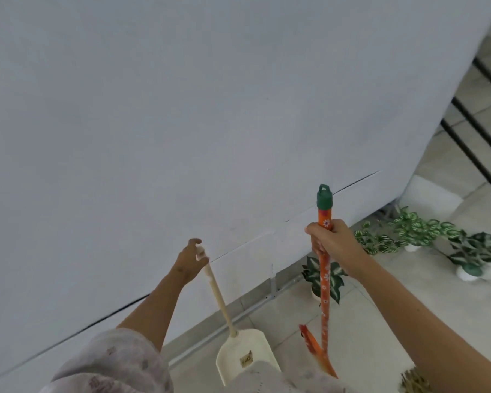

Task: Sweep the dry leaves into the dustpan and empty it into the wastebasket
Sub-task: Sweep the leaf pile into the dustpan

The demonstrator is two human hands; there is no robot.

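My left hand (189,260) grips the top of a long cream handle that runs down to a cream dustpan (247,354) standing on the floor tiles near the wall. My right hand (333,245) is closed around an orange flowered broom handle (325,290) with a green cap at its top. The broom's orange head (313,346) rests on the floor just right of the dustpan. A clump of brownish dry leaves (414,381) shows at the bottom right edge. No wastebasket is in view.
A white wall (182,109) fills most of the view, with a skirting board at its foot. Several small potted plants (326,276) (417,231) (476,256) stand on the tiled floor to the right. Black railing bars (476,131) cross the upper right.
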